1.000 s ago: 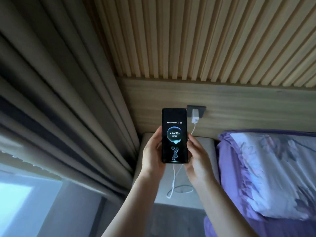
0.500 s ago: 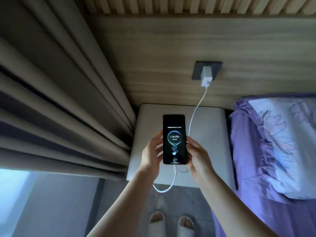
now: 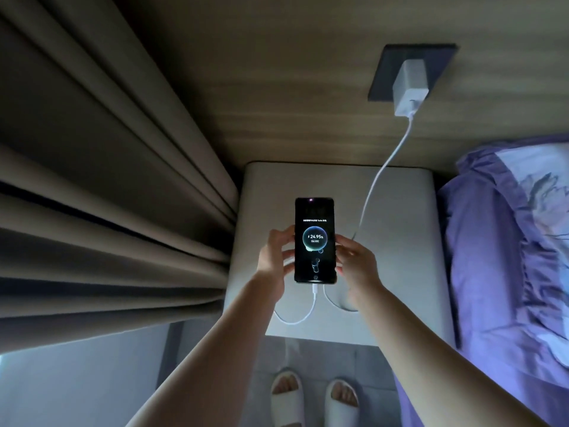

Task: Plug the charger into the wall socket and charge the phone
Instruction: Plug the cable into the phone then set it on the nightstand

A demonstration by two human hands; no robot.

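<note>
The black slab phone, screen lit with a charging ring reading 24.95%, sits upright in my view between both hands over the pale grey bedside table. My left hand grips its left edge, fingers curled around the side; my right hand pinches the right edge — the phone is clasped from both sides. Whether it touches the tabletop I cannot tell. The white cable runs from its bottom port, loops on the table, and climbs to the white block charger seated in the dark wall socket — up and right of my hands.
</note>
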